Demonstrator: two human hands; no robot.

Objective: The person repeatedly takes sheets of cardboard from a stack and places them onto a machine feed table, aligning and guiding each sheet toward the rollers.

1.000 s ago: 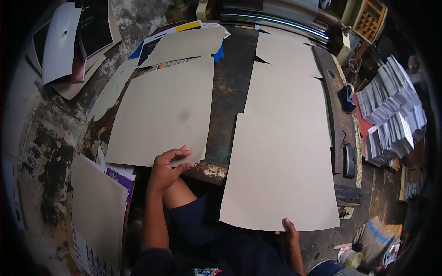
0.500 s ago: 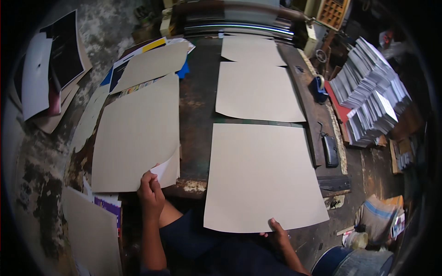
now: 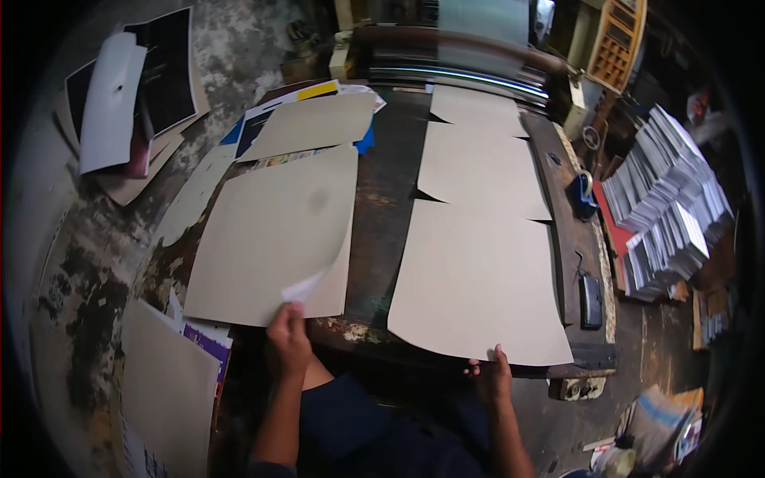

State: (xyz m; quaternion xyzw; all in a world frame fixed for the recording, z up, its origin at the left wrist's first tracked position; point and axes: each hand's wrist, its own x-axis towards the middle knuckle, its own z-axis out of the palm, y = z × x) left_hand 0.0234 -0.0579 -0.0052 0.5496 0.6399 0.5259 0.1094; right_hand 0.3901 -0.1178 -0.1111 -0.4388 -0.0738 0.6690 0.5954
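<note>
On the left stack, the top sheet of greyish-beige card has its near right corner curled up, showing a pale underside. My left hand pinches that corner. My right hand holds the near edge of another card sheet, thumb on top and fingertips at the edge. This sheet lies on the dark table, its near left corner drooping. Its far edge meets a second card sheet, in line with a third that reaches the rollers.
A long dark bar borders the sheets on the right. Beyond it lie a tape dispenser and a black case. Stacked white paper bundles stand further right. More card leans at the lower left; large prints lie on the floor.
The right-hand sheet has moved forward, closing the gap to the sheet ahead. Those sheets have advanced toward the rollers. My left hand has lifted the stack's corner further. The view has shifted.
</note>
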